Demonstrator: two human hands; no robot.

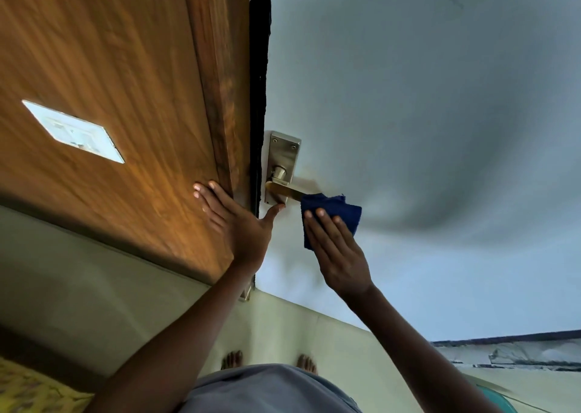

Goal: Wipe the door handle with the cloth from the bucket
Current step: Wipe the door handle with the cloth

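Note:
A brass lever door handle sticks out from a silver backplate on the pale grey door. Over the lever's outer end sits a dark blue cloth, with my right hand shut on it and its fingers pressing on top. My left hand lies flat and spread against the wooden door frame, its thumb touching the bottom of the backplate. The bucket is not in view.
A wood-panelled wall with a white switch plate fills the left. Below are a pale tiled floor and my bare feet. A teal rim shows at the bottom right, yellow fabric at the bottom left.

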